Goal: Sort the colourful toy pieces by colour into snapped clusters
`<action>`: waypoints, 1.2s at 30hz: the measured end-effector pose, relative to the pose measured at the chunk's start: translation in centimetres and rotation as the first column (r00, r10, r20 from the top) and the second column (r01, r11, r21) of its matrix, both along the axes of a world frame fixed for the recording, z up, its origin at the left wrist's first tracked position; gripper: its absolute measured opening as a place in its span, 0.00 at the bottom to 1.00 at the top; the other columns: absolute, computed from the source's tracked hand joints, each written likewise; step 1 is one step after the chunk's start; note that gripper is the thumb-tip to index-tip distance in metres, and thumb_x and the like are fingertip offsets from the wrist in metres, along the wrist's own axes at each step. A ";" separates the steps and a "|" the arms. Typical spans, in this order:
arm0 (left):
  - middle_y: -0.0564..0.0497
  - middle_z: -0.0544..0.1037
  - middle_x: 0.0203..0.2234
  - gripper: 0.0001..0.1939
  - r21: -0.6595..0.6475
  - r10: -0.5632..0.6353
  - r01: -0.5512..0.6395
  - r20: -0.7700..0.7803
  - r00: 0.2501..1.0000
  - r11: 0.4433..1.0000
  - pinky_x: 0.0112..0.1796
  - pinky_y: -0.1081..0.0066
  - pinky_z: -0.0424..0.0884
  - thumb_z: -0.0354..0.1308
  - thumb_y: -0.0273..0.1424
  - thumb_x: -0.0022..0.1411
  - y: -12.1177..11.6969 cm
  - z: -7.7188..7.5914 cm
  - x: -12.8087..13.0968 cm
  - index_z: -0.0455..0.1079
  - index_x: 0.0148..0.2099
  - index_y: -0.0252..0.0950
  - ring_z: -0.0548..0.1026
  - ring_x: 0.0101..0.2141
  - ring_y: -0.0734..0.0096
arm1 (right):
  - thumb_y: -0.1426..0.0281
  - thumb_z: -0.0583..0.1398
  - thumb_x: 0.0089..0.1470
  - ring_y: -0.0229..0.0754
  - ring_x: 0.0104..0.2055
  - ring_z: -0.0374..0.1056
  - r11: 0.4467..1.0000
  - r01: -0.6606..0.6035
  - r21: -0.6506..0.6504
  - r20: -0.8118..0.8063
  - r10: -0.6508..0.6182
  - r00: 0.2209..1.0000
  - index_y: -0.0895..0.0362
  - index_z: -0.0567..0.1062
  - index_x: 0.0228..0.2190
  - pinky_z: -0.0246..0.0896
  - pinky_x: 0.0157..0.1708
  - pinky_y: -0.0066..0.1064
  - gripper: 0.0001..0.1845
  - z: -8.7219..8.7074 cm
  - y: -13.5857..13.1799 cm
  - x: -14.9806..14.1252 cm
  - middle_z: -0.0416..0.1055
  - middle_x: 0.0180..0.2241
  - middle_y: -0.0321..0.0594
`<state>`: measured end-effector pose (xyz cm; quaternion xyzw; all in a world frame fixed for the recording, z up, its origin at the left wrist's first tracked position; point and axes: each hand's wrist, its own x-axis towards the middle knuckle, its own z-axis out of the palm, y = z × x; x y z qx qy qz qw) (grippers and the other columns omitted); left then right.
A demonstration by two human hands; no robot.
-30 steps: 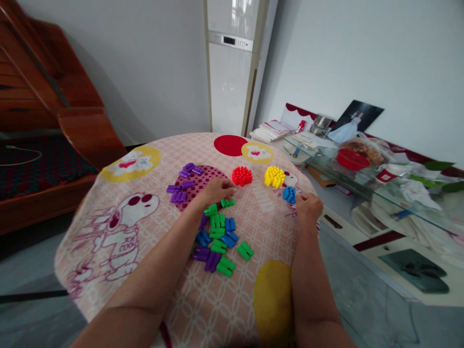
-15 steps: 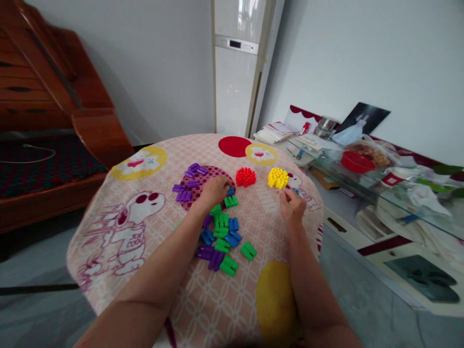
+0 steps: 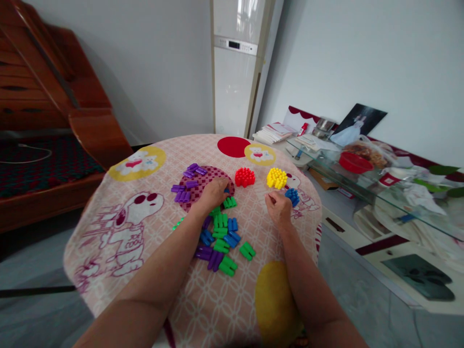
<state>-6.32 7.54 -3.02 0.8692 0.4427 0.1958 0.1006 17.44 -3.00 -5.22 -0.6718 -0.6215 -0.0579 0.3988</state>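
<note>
My left hand [image 3: 216,192] is over the maroon checked circle, its fingers closed on a blue plastic block [image 3: 226,190] that shows only in part at the fingertips. Just below it lies a green block [image 3: 229,202]. Closed and with nothing showing between its fingers, my right hand [image 3: 278,207] hovers left of a standing cluster of blue blocks [image 3: 292,197]. A cluster of yellow blocks [image 3: 277,178] stands beyond that hand, and a red cluster [image 3: 245,177] is between the two hands. Purple blocks [image 3: 182,195] lie left of my left hand.
Loose green blocks [image 3: 220,221], blue blocks [image 3: 232,239] and purple blocks [image 3: 215,261] are scattered near my left forearm on the patterned tablecloth [image 3: 224,304]. A cluttered glass-topped stand [image 3: 384,193] is at the right, a wooden bench [image 3: 96,130] at the left.
My right hand has moved left, away from the blue cluster, which now shows more fully. My left hand stays in nearly the same spot with the blue block at its fingertips.
</note>
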 end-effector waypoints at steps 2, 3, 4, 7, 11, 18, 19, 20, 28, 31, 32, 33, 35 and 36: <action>0.46 0.80 0.36 0.09 -0.066 0.020 -0.012 0.123 0.992 0.998 0.43 0.65 0.72 0.58 0.26 0.54 -0.3 0.6 0.3 0.74 0.40 0.35 0.77 0.39 0.60 | 0.62 0.56 0.58 0.38 0.24 0.64 0.996 -0.091 -0.009 -0.053 0.091 0.994 0.57 0.75 0.24 0.55 0.29 0.28 0.16 0.0 0.1 -0.4 0.71 0.21 0.37; 0.47 0.80 0.34 0.09 -0.112 0.017 0.007 0.210 0.978 0.994 0.41 0.66 0.73 0.58 0.27 0.54 -0.5 1.0 0.6 0.74 0.40 0.35 0.78 0.37 0.62 | 0.61 0.57 0.57 0.37 0.25 0.65 0.988 -0.152 -0.018 -0.093 0.150 0.984 0.57 0.76 0.25 0.56 0.29 0.28 0.15 0.0 0.1 -0.7 0.72 0.22 0.37; 0.48 0.80 0.32 0.10 -0.170 0.007 0.049 0.312 0.950 0.984 0.39 0.67 0.73 0.58 0.28 0.54 -0.7 1.2 0.9 0.74 0.40 0.35 0.78 0.35 0.64 | 0.60 0.58 0.57 0.37 0.25 0.66 0.976 -0.214 -0.028 -0.141 0.208 0.968 0.57 0.77 0.27 0.58 0.29 0.28 0.15 0.0 0.1 -1.0 0.72 0.23 0.37; 0.50 0.80 0.30 0.11 -0.352 0.004 0.266 0.611 0.792 0.897 0.35 0.68 0.76 0.60 0.32 0.53 -1.5 1.6 2.1 0.73 0.40 0.34 0.79 0.31 0.66 | 0.58 0.61 0.54 0.38 0.25 0.66 0.926 -0.374 -0.054 -0.307 0.341 0.889 0.57 0.78 0.31 0.60 0.28 0.27 0.15 0.0 0.1 -2.0 0.73 0.24 0.36; 0.51 0.80 0.28 0.13 -0.428 0.045 0.418 0.740 0.671 0.801 0.35 0.67 0.78 0.66 0.33 0.50 -2.2 1.2 3.3 0.71 0.37 0.34 0.80 0.29 0.68 | 0.57 0.61 0.54 0.38 0.23 0.66 0.881 -0.466 -0.081 -0.478 0.376 0.794 0.55 0.76 0.27 0.60 0.24 0.27 0.14 -0.1 0.1 -2.7 0.70 0.21 0.34; 0.52 0.80 0.28 0.13 -0.461 0.092 0.449 0.769 0.633 0.765 0.33 0.70 0.78 0.68 0.30 0.48 -2.4 0.7 3.7 0.70 0.36 0.33 0.79 0.27 0.72 | 0.50 0.63 0.48 0.39 0.21 0.68 0.887 -0.460 -0.036 -0.734 0.289 0.615 0.55 0.75 0.29 0.62 0.19 0.29 0.20 0.4 0.1 -3.0 0.73 0.23 0.36; 0.52 0.80 0.27 0.12 -0.465 0.089 0.446 0.762 0.642 0.765 0.32 0.71 0.77 0.67 0.30 0.49 -2.5 0.7 3.8 0.70 0.36 0.33 0.79 0.27 0.71 | 0.50 0.64 0.47 0.40 0.21 0.68 0.894 -0.447 -0.022 -0.752 0.280 0.596 0.55 0.75 0.30 0.63 0.19 0.29 0.20 0.4 0.2 -3.1 0.73 0.22 0.37; 0.52 0.79 0.26 0.11 -0.469 0.085 0.441 0.753 0.653 0.765 0.32 0.70 0.77 0.66 0.29 0.50 -2.6 0.6 3.8 0.70 0.36 0.33 0.79 0.27 0.71 | 0.50 0.64 0.46 0.41 0.21 0.69 0.903 -0.430 -0.010 -0.764 0.271 0.586 0.55 0.76 0.30 0.63 0.18 0.30 0.20 0.5 0.2 -3.1 0.73 0.22 0.37; 0.48 0.82 0.33 0.14 -0.405 -0.026 0.369 0.643 0.766 0.837 0.35 0.70 0.77 0.62 0.30 0.51 -2.6 0.3 3.8 0.75 0.42 0.34 0.80 0.32 0.68 | 0.54 0.62 0.49 0.41 0.22 0.68 0.996 -0.081 0.034 -0.605 0.085 0.792 0.57 0.78 0.30 0.62 0.23 0.31 0.18 0.2 0.7 -0.3 0.75 0.23 0.39; 0.48 0.83 0.33 0.15 -0.363 -0.037 0.314 0.601 0.799 0.877 0.35 0.69 0.77 0.61 0.32 0.52 -2.0 1.1 2.9 0.76 0.43 0.34 0.81 0.33 0.67 | 0.59 0.59 0.52 0.45 0.30 0.71 0.968 0.251 0.009 -0.344 -0.233 0.910 0.58 0.80 0.30 0.63 0.32 0.33 0.15 0.6 0.4 1.8 0.78 0.28 0.45; 0.48 0.83 0.33 0.16 -0.355 -0.040 0.301 0.587 0.809 0.885 0.35 0.69 0.77 0.60 0.33 0.53 -1.8 1.5 2.5 0.76 0.44 0.34 0.80 0.33 0.67 | 0.61 0.59 0.53 0.46 0.31 0.71 0.939 0.344 -0.029 -0.251 -0.340 0.906 0.58 0.80 0.31 0.62 0.33 0.33 0.15 0.8 0.2 2.3 0.79 0.29 0.47; 0.48 0.83 0.32 0.16 -0.342 -0.040 0.281 0.569 0.822 0.897 0.35 0.69 0.77 0.60 0.34 0.54 -1.6 1.9 2.0 0.76 0.44 0.33 0.80 0.32 0.67 | 0.62 0.58 0.54 0.47 0.32 0.72 0.906 0.417 -0.073 -0.162 -0.423 0.891 0.59 0.81 0.31 0.61 0.33 0.33 0.15 1.0 0.1 2.7 0.79 0.30 0.48; 0.47 0.83 0.33 0.16 -0.295 -0.038 0.219 0.517 0.855 0.930 0.36 0.68 0.77 0.59 0.35 0.54 -1.2 2.6 1.0 0.77 0.44 0.33 0.80 0.32 0.66 | 0.63 0.58 0.57 0.47 0.32 0.71 0.850 0.506 -0.145 -0.014 -0.513 0.858 0.59 0.81 0.34 0.58 0.33 0.33 0.15 1.3 -0.1 3.1 0.79 0.31 0.49; 0.47 0.83 0.34 0.16 -0.264 -0.033 0.185 0.490 0.871 0.947 0.37 0.68 0.76 0.59 0.35 0.54 -0.9 2.9 0.4 0.77 0.43 0.33 0.80 0.33 0.65 | 0.63 0.57 0.58 0.46 0.32 0.71 0.833 0.527 -0.170 0.041 -0.528 0.848 0.59 0.82 0.34 0.57 0.32 0.32 0.15 1.4 -0.2 3.2 0.80 0.32 0.49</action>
